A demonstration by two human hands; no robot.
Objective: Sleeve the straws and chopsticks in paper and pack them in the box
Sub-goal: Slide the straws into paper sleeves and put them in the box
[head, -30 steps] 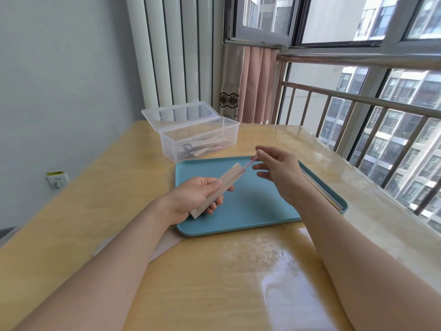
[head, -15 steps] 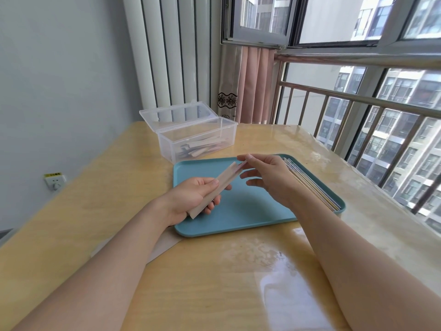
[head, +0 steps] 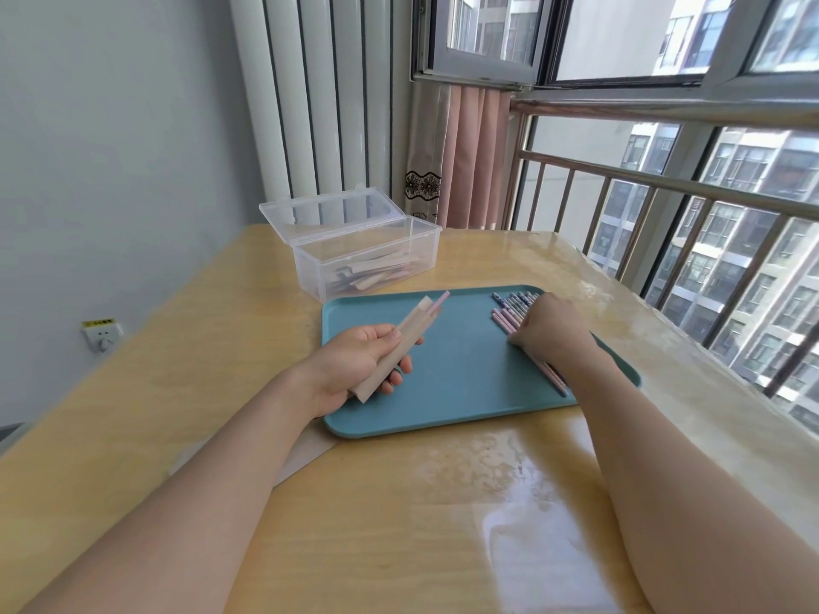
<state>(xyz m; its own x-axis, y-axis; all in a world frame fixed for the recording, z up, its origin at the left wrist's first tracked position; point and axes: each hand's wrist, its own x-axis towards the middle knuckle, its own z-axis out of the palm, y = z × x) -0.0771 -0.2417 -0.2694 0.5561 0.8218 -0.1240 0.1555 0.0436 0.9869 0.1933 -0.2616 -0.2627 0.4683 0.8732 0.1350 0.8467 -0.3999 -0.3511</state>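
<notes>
Two bare hands are seen at work above a pale wooden table with a glossy top [head: 212, 347]. At left, a clear plastic box with a hinged lid thrown back [head: 354, 254] is seen near the table's far edge, several filled paper sleeves already laid inside. Just in front of it lies a teal, round-cornered plastic tray [head: 447, 392]. The left hand [head: 354, 365] is closed around a flat tan paper sleeve [head: 394, 350], held tilted up over the tray's left end, a pale pink stick [head: 438, 301] protruding from its open mouth; whether it is a straw or a chopstick cannot be told. Further right, the right hand [head: 549, 330] is pressed palm-down on a loose row of thin pink and blue patterned sticks [head: 516, 303] along the tray's right side; whether anything is pinched under its fingers cannot be told. For the step to be done well, a single stick is best separated from the row, lifted by its end, and fed straight into the sleeve's mouth, which is kept open by a light grip so the thin paper is not creased.
</notes>
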